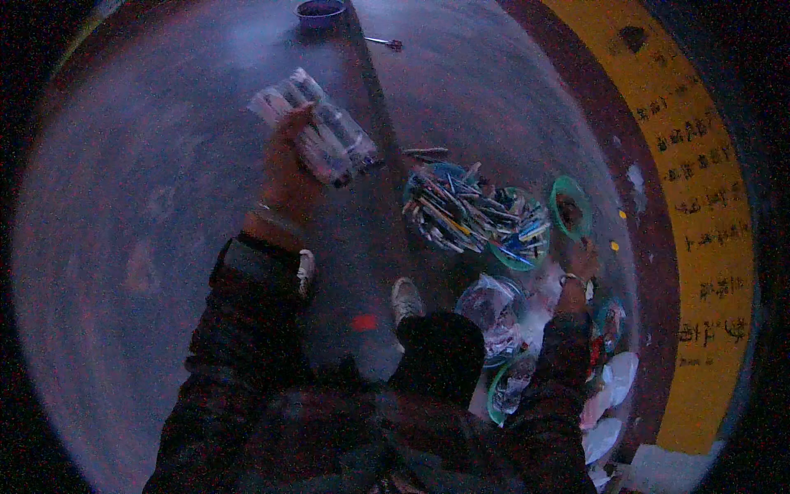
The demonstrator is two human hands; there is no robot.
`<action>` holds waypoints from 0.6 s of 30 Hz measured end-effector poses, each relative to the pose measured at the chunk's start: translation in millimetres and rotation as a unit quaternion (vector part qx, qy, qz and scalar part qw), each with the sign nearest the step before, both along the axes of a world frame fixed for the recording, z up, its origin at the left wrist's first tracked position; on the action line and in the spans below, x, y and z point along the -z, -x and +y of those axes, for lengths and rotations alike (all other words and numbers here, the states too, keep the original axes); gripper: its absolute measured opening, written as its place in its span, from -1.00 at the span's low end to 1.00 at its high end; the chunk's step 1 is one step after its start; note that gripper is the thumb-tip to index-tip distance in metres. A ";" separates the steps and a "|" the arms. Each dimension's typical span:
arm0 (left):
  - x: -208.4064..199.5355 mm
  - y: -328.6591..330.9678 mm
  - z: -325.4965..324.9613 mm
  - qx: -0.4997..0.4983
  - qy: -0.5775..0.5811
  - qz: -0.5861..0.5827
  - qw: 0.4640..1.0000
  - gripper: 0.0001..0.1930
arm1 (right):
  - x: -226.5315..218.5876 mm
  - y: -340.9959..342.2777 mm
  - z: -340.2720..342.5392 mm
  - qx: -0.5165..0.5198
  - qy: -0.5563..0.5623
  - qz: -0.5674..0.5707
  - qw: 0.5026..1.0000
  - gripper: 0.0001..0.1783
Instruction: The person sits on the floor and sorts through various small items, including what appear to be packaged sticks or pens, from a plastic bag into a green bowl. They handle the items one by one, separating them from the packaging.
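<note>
Gripping a clear plastic packet [333, 140] of pale, slender pieces, the left hand [288, 165] reaches forward above the floor [148, 181], its fingers closed around the packet's left side. The packet is tilted, forward of the shoes [406, 300]. On the right, the right hand [583, 262] is just beside a green basket [587, 216] with dark contents; dimness and blur make it impossible to tell whether its fingers are grasping anything. Between the hands, pen-like sticks [448, 216] lie heaped over two round baskets [512, 263]. Nearer the body, a round container [491, 306] holds clear plastic. A dark basin [319, 8] sits at the far edge.
</note>
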State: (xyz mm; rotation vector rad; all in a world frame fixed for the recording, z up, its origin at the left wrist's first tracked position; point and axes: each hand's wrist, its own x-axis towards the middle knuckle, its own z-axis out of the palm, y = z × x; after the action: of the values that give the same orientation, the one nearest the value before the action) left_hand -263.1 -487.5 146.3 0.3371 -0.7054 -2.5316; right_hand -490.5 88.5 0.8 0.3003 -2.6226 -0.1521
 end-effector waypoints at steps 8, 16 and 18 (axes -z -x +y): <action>8.9 -39.2 -74.3 -0.115 -0.030 -0.013 0.993 -0.71 | -3.8 -18.5 -326.3 -0.303 0.089 -0.183 0.931 -0.63; -38.4 -85.7 -78.3 -0.144 0.078 -0.095 0.982 -0.66 | 55.5 75.9 -411.9 -0.231 -0.189 -0.301 0.906 -0.48; -35.9 -88.7 -93.0 -0.177 0.071 -0.192 0.963 -0.63 | 69.5 94.3 -417.0 -0.206 -0.258 -0.320 0.888 -0.45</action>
State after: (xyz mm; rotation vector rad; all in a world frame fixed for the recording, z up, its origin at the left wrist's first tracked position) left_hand -174.4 -580.5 182.2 0.8389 -0.8751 -2.0838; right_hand -584.8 -328.4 -68.7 1.2730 -3.0204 -0.7148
